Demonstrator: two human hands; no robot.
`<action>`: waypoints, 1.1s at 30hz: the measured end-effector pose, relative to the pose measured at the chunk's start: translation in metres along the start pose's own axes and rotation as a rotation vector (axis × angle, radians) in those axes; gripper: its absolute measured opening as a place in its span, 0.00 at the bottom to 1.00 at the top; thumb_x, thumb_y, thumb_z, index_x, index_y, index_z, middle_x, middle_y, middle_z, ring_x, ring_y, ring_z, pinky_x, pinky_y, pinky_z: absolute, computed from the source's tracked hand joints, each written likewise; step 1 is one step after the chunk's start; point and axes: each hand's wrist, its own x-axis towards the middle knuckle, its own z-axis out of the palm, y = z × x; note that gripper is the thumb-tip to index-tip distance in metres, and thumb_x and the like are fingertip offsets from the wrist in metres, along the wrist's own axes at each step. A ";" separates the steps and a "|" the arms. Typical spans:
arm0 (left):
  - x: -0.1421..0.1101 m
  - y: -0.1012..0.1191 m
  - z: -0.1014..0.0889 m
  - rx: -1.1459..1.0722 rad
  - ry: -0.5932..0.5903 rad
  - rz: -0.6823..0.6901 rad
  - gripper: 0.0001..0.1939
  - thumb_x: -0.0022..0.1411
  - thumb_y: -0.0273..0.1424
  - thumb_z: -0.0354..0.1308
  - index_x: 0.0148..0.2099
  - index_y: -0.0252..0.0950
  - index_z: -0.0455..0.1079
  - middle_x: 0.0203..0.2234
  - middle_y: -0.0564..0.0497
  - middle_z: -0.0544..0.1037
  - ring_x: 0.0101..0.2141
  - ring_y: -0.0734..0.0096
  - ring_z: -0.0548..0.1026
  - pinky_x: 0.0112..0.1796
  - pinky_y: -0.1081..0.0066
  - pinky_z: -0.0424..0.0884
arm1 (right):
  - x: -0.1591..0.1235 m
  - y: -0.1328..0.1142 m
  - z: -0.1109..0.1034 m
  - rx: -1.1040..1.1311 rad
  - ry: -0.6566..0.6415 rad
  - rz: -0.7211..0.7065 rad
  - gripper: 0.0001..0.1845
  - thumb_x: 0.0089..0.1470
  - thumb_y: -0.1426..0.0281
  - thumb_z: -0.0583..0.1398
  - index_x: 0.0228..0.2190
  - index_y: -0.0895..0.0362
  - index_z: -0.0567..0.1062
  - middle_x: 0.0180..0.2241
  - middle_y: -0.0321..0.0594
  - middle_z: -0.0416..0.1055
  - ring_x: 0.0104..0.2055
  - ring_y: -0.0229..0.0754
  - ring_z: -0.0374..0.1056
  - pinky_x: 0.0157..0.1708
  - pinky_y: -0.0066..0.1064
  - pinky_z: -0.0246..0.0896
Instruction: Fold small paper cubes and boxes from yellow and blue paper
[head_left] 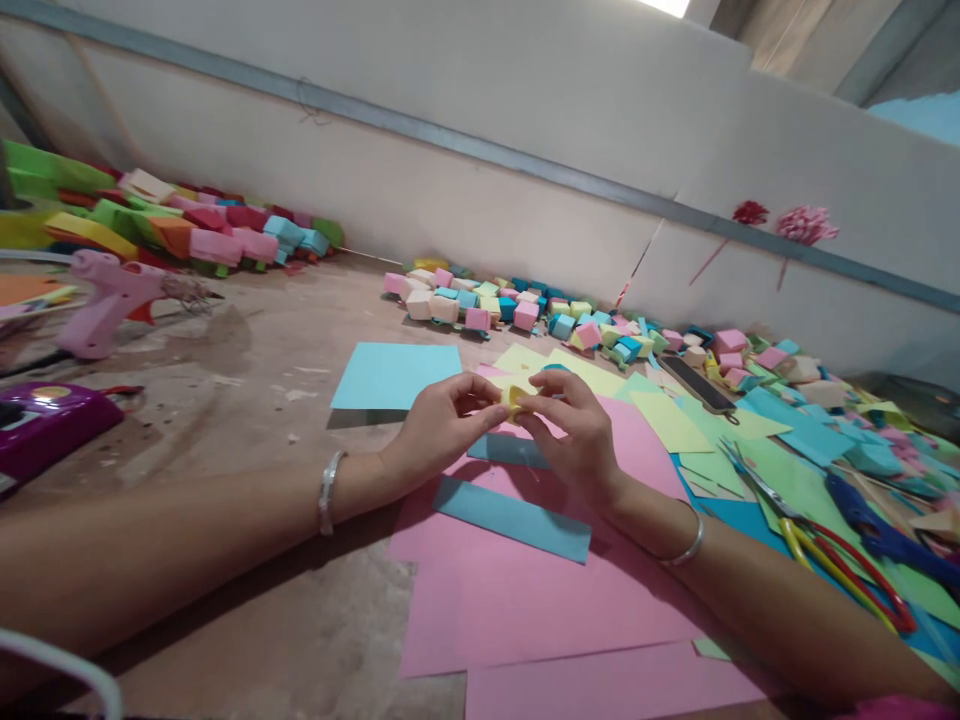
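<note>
Between my two hands is a small curled piece of yellow paper (pixel 516 398), pinched from both sides. My left hand (pixel 450 420) grips its left side with thumb and fingertips. On the other side, my right hand (pixel 574 435) holds it between thumb and index finger. Beneath the hands lie pink paper sheets (pixel 525 610). A blue paper strip (pixel 517 518) rests on the pink near my wrists, and a second blue strip (pixel 506 450) is partly covered by my right hand. A light blue sheet (pixel 397 375) lies just beyond my left hand.
Red-and-yellow-handled scissors (pixel 814 535) and a dark blue glue gun (pixel 892 540) lie at right. A phone (pixel 697 385) rests on papers. At left are a pink glue gun (pixel 101 300) and a purple device (pixel 52 430). Folded paper boxes (pixel 480 300) line the wall.
</note>
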 end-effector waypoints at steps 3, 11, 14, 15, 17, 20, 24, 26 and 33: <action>-0.001 0.000 0.000 0.043 0.001 0.000 0.10 0.57 0.37 0.62 0.33 0.35 0.71 0.29 0.50 0.78 0.31 0.70 0.76 0.31 0.71 0.73 | -0.001 -0.002 0.002 -0.027 0.008 -0.051 0.07 0.58 0.71 0.60 0.35 0.50 0.80 0.40 0.44 0.70 0.39 0.43 0.67 0.37 0.40 0.70; -0.003 -0.003 0.002 0.008 -0.017 0.095 0.11 0.60 0.33 0.59 0.45 0.37 0.70 0.36 0.50 0.78 0.36 0.69 0.77 0.36 0.69 0.75 | -0.001 -0.003 0.003 -0.034 0.005 -0.119 0.09 0.59 0.73 0.58 0.36 0.51 0.79 0.36 0.43 0.72 0.40 0.43 0.69 0.37 0.38 0.70; -0.004 -0.002 0.001 0.112 -0.050 0.211 0.11 0.62 0.30 0.56 0.47 0.39 0.71 0.41 0.49 0.78 0.40 0.69 0.77 0.39 0.69 0.75 | 0.000 -0.001 0.000 -0.026 -0.017 -0.067 0.10 0.59 0.73 0.58 0.36 0.51 0.80 0.37 0.43 0.72 0.41 0.44 0.69 0.39 0.40 0.70; -0.004 -0.001 0.000 0.173 -0.052 0.237 0.09 0.62 0.29 0.55 0.45 0.39 0.72 0.39 0.50 0.78 0.39 0.69 0.77 0.38 0.70 0.75 | 0.000 0.000 -0.001 -0.021 -0.019 -0.052 0.10 0.58 0.73 0.58 0.36 0.51 0.80 0.37 0.43 0.72 0.41 0.45 0.69 0.40 0.40 0.69; -0.003 0.001 -0.001 0.276 -0.045 0.240 0.06 0.62 0.28 0.54 0.40 0.39 0.72 0.36 0.51 0.77 0.36 0.70 0.76 0.35 0.72 0.73 | 0.000 0.002 -0.002 -0.001 -0.021 -0.042 0.10 0.58 0.73 0.59 0.35 0.50 0.80 0.37 0.43 0.72 0.41 0.45 0.69 0.40 0.40 0.69; -0.002 0.002 -0.002 0.357 -0.042 0.183 0.04 0.62 0.28 0.54 0.38 0.38 0.70 0.33 0.52 0.76 0.32 0.72 0.76 0.32 0.73 0.72 | -0.002 0.002 -0.001 0.055 -0.039 -0.059 0.10 0.58 0.73 0.59 0.34 0.49 0.80 0.37 0.43 0.71 0.41 0.44 0.69 0.39 0.39 0.68; -0.003 0.003 -0.001 0.396 -0.042 0.200 0.05 0.61 0.26 0.53 0.35 0.38 0.69 0.35 0.51 0.76 0.35 0.70 0.75 0.34 0.71 0.72 | -0.003 0.000 0.000 0.057 -0.053 -0.079 0.11 0.58 0.73 0.57 0.34 0.50 0.80 0.37 0.43 0.71 0.41 0.44 0.69 0.39 0.40 0.69; -0.004 0.003 0.000 0.404 -0.032 0.222 0.05 0.61 0.26 0.53 0.34 0.38 0.69 0.38 0.49 0.74 0.41 0.67 0.73 0.34 0.71 0.73 | -0.003 -0.001 0.001 0.015 -0.038 -0.101 0.11 0.58 0.73 0.57 0.33 0.51 0.79 0.37 0.43 0.72 0.41 0.44 0.69 0.38 0.40 0.70; -0.006 0.003 0.001 0.468 -0.030 0.258 0.05 0.61 0.26 0.53 0.33 0.37 0.69 0.40 0.48 0.70 0.42 0.67 0.71 0.38 0.68 0.72 | -0.005 -0.002 0.005 -0.002 -0.060 -0.153 0.10 0.57 0.74 0.57 0.32 0.53 0.79 0.37 0.44 0.72 0.40 0.44 0.69 0.37 0.38 0.70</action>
